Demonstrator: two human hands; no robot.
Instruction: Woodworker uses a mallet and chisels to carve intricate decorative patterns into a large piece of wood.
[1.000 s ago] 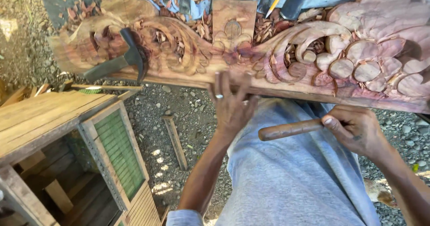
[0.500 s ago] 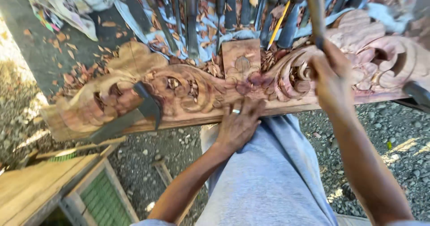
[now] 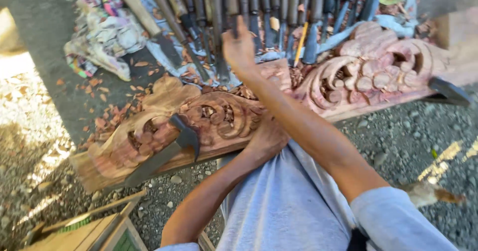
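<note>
Row of carving chisels (image 3: 259, 12) along far edge of worktop (image 3: 45, 47), long axes running away from person. Right hand (image 3: 238, 47) reaches across carved wooden panel (image 3: 219, 121) into row, fingers loosely curled at handles; grip cannot be told. Left hand (image 3: 269, 136) rests flat on panel's near edge, farther from chisels. Adze (image 3: 169, 149) lies on panel's left part; crumpled rag (image 3: 104, 37) at far left.

No packages, labels, signs or screens are showing anywhere in the head view; nothing boxed, wrapped for sale, tagged or lit is lying on the ground or among the wooden pieces and tools.
</note>
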